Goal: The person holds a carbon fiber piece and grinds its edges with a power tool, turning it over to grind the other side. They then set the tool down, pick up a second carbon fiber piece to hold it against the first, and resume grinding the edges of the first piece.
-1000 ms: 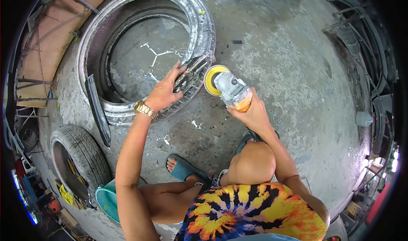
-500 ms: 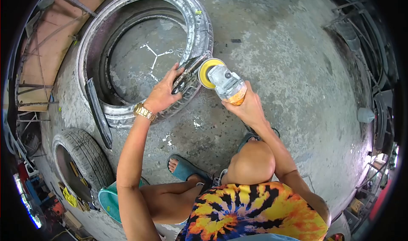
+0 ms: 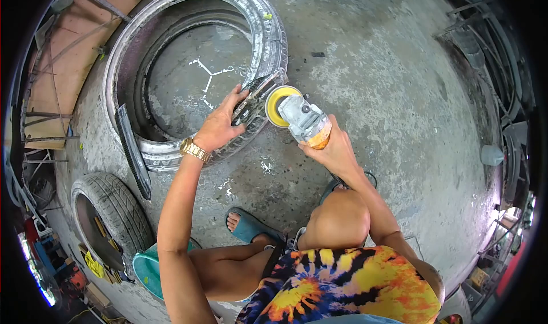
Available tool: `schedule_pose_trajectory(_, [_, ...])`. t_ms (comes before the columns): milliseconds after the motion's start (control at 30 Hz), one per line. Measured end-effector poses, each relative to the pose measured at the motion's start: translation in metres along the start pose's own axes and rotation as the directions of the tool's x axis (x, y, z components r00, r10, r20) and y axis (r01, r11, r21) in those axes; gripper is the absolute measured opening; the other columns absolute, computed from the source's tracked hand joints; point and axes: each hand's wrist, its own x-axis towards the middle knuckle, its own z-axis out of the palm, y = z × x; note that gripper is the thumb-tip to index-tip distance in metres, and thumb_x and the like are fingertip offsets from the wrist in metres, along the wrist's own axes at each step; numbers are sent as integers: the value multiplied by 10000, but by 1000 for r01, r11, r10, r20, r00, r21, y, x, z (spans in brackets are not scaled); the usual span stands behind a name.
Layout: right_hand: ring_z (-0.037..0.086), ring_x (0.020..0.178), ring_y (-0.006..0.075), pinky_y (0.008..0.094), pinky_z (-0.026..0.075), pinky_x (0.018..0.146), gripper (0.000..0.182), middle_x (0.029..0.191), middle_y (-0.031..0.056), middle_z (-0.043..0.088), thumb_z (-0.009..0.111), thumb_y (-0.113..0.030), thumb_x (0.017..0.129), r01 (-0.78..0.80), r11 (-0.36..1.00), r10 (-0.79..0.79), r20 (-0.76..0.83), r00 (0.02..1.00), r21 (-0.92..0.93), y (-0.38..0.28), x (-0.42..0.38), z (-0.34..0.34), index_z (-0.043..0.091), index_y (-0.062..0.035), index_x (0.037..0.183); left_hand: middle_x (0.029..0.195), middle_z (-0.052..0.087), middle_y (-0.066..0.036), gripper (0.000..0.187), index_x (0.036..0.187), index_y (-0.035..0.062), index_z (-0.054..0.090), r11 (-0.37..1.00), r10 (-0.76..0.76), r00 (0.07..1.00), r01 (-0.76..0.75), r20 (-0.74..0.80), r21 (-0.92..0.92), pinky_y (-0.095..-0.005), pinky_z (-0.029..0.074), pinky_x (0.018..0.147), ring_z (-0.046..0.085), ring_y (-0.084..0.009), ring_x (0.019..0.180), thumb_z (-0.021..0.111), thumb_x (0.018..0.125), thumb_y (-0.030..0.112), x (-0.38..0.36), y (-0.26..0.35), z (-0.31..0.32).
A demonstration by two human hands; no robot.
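Grinder (image 3: 302,120), grey-bodied with yellow disc, in right hand (image 3: 334,151) grip; left hand (image 3: 220,124) gripping tyre flap (image 3: 254,98).

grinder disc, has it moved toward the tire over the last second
Yes. The grinder disc has shifted left toward the big tire, now beside the cut flap held by the left hand; the right hand followed.

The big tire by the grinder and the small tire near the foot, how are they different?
The big tire looks silvery-white and shiny; the small tire is dull dark grey. The big tire's hole shows bare floor; the small tire's hole holds clutter. The left hand touches only the big one. Both lie flat.
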Motion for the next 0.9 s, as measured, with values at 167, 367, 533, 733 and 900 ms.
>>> schedule_pose_trajectory(167, [721, 908, 374, 431, 549, 788, 579, 960, 210, 714, 857, -313, 751, -12, 1000, 12, -43, 999, 1, 4, 9, 1, 516, -14, 1109, 1663, 274, -135, 789, 1509, 53, 389, 1000, -17, 1000, 17, 10, -22, -390, 326, 1210, 341, -319, 1499, 707, 787, 73, -1, 4, -2])
schedule_pose_trajectory(367, [711, 936, 414, 443, 547, 795, 591, 971, 216, 719, 855, -316, 751, -20, 1000, 20, -54, 998, 11, -2, 17, 0, 512, -13, 1125, 1663, 265, -145, 807, 1524, 115, 387, 1000, 22, 1000, -22, -18, 16, -403, 379, 1169, 397, -341, 1459, 702, 781, 118, 0, -6, 3])
schedule_pose_trajectory(533, [709, 948, 420, 446, 544, 805, 589, 970, 215, 720, 850, -324, 757, -9, 1000, 9, -45, 999, -15, -3, 15, -2, 510, -10, 1120, 1663, 267, -140, 808, 1528, 114, 385, 1000, 26, 1000, -26, -14, 15, -396, 376, 1171, 398, -339, 1459, 700, 784, 123, 1, -6, 2])
schedule_pose_trajectory(733, [706, 900, 441, 480, 555, 772, 605, 917, 237, 722, 835, -384, 769, 47, 999, -48, -49, 998, -24, 5, 8, 0, 492, -6, 1094, 1660, 271, -146, 806, 1528, 110, 384, 1000, 29, 999, -29, -14, 4, -392, 364, 1179, 381, -338, 1471, 696, 785, 117, 0, -4, 2])
schedule_pose_trajectory(900, [706, 899, 441, 485, 555, 771, 606, 916, 234, 723, 840, -384, 766, 22, 999, -23, -45, 999, -28, 5, 1, -2, 489, -11, 1092, 1661, 275, -149, 767, 1489, 49, 394, 999, 25, 1000, -25, 0, -22, -391, 310, 1214, 332, -333, 1503, 711, 791, 84, 0, -3, 1])
